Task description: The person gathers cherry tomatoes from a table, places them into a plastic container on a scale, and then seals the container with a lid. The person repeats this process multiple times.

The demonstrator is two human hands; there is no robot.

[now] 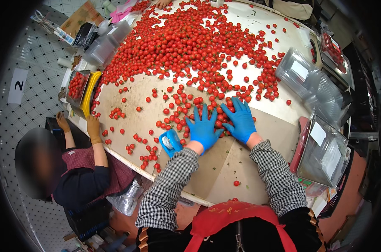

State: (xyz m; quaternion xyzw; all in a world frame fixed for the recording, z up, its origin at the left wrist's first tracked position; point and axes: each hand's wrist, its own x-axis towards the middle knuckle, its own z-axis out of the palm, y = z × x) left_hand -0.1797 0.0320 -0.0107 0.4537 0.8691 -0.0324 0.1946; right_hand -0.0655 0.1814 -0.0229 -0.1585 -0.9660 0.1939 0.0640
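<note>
Both of my hands wear blue gloves and rest palm down, fingers spread, on loose cherry tomatoes (179,99) near the table's middle. My left hand (203,127) touches a few of them, with others around its fingertips. Close beside it on the right, my right hand (240,119) lies over more tomatoes; those under both palms are hidden. Left of my left wrist sits a blue plastic tape dispenser (170,142) with a white roll in it. A large heap of cherry tomatoes (178,44) covers the far part of the table.
A clear plastic tray (323,151) stands on a scale at right, with stacked clear containers (299,71) behind. At left, a co-worker (83,170) in brown gloves is beside a yellow scale (91,93) bearing a filled tray (78,85). Another person's hand (162,3) shows at the far edge.
</note>
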